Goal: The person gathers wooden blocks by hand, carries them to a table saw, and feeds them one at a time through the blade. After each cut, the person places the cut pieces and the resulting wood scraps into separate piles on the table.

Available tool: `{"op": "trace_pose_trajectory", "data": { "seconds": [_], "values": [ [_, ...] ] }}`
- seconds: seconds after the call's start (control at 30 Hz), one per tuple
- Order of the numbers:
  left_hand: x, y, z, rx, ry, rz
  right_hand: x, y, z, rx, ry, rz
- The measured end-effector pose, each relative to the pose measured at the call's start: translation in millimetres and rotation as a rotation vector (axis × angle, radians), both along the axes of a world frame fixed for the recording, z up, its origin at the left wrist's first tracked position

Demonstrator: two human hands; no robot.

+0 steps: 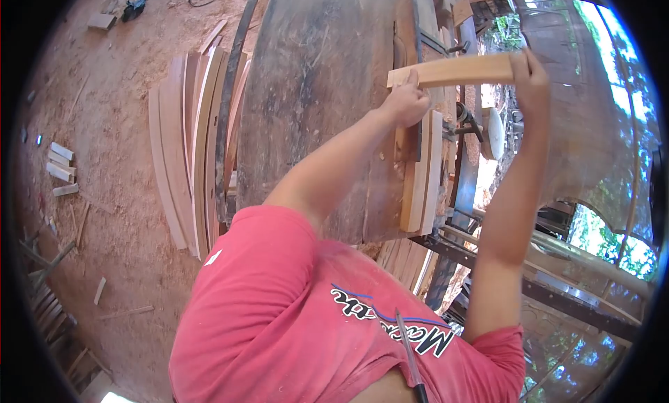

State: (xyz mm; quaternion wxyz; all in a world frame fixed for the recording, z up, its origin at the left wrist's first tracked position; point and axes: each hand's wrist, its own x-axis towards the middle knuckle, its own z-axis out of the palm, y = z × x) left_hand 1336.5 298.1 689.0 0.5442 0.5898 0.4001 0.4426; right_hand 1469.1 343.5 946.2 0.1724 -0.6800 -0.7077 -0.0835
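Observation:
A short, pale wooden board (463, 71) spans the space between my two hands, above the right edge of the wooden workbench (313, 89). My left hand (408, 105) is closed on its left end, with a finger lying along the face. At the other end, my right hand (532, 81) grips the board, its fingers wrapped around the edge. Below the board, a dark-edged wooden strip (407, 142) runs along the bench edge. Beside that strip lie several pale wooden strips (421, 187).
Long boards (187, 145) lean against the bench's left side. Metal clamps (468, 121) sit at its right edge. Small wood blocks (61, 163) lie on the dirt floor at left. A pen-like object (410, 354) rests against my red shirt (279, 312).

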Motion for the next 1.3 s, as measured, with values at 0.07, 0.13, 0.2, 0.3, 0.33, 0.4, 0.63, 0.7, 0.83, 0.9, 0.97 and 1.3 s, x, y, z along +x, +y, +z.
{"op": "trace_pose_trajectory", "data": {
  "seconds": [0.07,0.13,0.2,0.3,0.33,0.4,0.63,0.7,0.83,0.9,0.97,1.3],
  "values": [
    [0,-20,-15,0.157,0.15,-0.068,-13,-74,0,-0.049,0.118,-0.037],
    [-12,-47,-20,0.165,0.177,-0.161,-43,-160,-8,-0.093,0.147,-0.205],
    [-24,-74,-24,0.177,0.213,-0.268,-57,-230,-32,-0.249,0.346,-0.365],
    [-37,-108,-37,0.178,0.238,-0.272,-64,-309,-100,-0.177,0.306,-0.213],
    [-40,-116,-47,0.207,0.272,-0.28,-64,-331,-116,-0.261,0.32,-0.233],
    [-47,-132,-43,0.269,0.32,-0.315,-69,-365,-140,-0.221,0.37,-0.286],
    [-57,-188,29,0.879,0.349,-0.355,-31,-430,-106,-0.26,0.822,-0.289],
    [-45,-195,49,0.812,0.261,-0.407,4,-449,-101,-0.069,0.866,-0.188],
    [-25,-212,80,0.581,-0.074,-0.346,36,-451,-98,0.23,1.725,-0.073],
    [-12,-211,86,0.517,-0.164,-0.296,10,-432,-109,0.021,1.288,-0.195],
    [-2,-205,91,-0.404,-0.397,-0.109,-26,-412,-131,-0.371,0.837,-0.313],
    [-23,-170,-41,0.481,0.753,0.174,-61,-382,-225,-0.268,0.694,-0.326]
  ]
}}
